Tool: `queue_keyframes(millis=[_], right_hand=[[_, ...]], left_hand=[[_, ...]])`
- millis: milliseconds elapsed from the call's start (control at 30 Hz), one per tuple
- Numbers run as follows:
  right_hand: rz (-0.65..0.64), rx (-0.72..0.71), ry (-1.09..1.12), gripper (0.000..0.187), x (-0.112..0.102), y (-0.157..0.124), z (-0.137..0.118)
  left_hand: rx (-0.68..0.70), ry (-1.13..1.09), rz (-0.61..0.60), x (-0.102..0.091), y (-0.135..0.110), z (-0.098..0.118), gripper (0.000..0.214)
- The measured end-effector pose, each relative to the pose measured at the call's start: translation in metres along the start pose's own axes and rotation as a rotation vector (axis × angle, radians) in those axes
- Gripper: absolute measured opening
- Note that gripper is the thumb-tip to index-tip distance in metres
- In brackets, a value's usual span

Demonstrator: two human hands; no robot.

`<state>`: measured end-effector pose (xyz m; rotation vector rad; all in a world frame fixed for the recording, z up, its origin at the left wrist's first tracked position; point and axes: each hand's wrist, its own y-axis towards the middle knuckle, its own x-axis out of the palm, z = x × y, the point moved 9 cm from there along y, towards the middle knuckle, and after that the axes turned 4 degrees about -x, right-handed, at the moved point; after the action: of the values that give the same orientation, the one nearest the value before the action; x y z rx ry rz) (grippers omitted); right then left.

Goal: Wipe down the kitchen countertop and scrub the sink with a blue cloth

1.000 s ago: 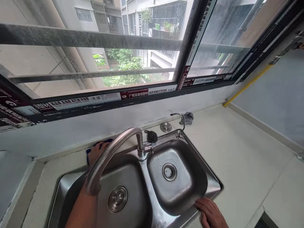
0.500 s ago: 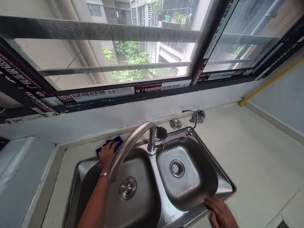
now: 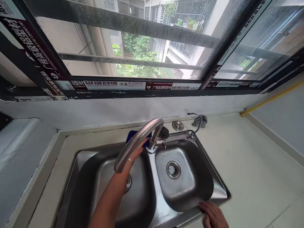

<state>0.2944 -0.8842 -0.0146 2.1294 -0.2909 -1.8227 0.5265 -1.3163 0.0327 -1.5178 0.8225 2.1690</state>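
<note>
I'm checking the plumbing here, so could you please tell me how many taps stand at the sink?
2: the large curved tap on the divider between the basins, partly covering the left hand, and a thin small tap at the sink's far right corner.

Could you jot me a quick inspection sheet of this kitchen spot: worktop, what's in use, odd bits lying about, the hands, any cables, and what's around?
Surface: pale worktop around a steel double sink.
Things in use: blue cloth on the ledge behind the sink, beside the curved tap.
Clutter: dark scouring ball, round metal cap, small thin tap, grey rag.
Hands: left hand partly hidden behind the tap, pressing on the cloth; right hand flat on the sink's front right corner.
Cables: nothing seen.
Surroundings: barred window, buildings and greenery outside; yellow pipe along the right wall.
</note>
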Motion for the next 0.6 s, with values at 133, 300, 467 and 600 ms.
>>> queue_keyframes(millis=[133,300,467,600], right_hand=[[0.032,0.008,0.026,0.03,-0.002,0.003,-0.003],[0.096,-0.003,0.027,0.03,-0.005,0.007,-0.007],[0.144,-0.023,0.019,0.027,-0.007,0.014,-0.01],[0.163,-0.042,-0.017,0.023,-0.011,0.02,-0.016]], left_hand=[[-0.095,0.087,-0.048,0.007,-0.013,0.009,0.059],[-0.201,0.168,-0.072,0.008,-0.013,0.022,0.057],[-0.388,0.209,-0.1,0.004,-0.026,0.014,0.062],[-0.531,0.21,-0.142,-0.004,-0.039,-0.002,0.06]])
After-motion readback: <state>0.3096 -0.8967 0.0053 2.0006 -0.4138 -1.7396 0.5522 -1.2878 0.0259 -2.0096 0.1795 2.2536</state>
